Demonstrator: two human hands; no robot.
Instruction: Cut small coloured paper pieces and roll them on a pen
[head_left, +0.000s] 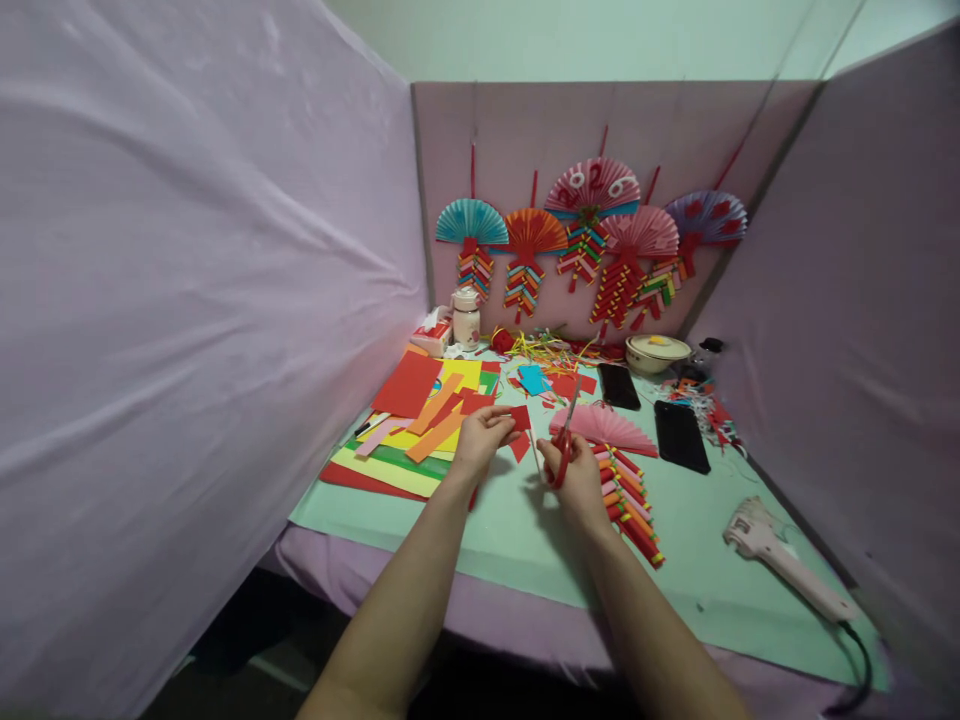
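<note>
Between the fingertips of my left hand (486, 436) is a small red paper piece (520, 417). My right hand (573, 471) grips red-handled scissors (564, 441), their blades pointing up and away, to the right of the paper. A thin pale strip (535, 452) shows between the two hands. Just below the held piece, another red scrap (519, 446) lies on the table. A pink folded fan (604, 428) rests beyond my right hand. Beside that hand, on its right, lies a chain of red, orange and pink paper rolls (631, 505).
Stacked coloured paper (405, 388) covers the table's left side. Two black phones (681, 436) and a glue gun (780, 565) lie at the right. A jar (466, 322), yellow scraps (551, 350) and a lidded bowl (657, 352) stand behind. Finished fans (592, 190) hang at the back.
</note>
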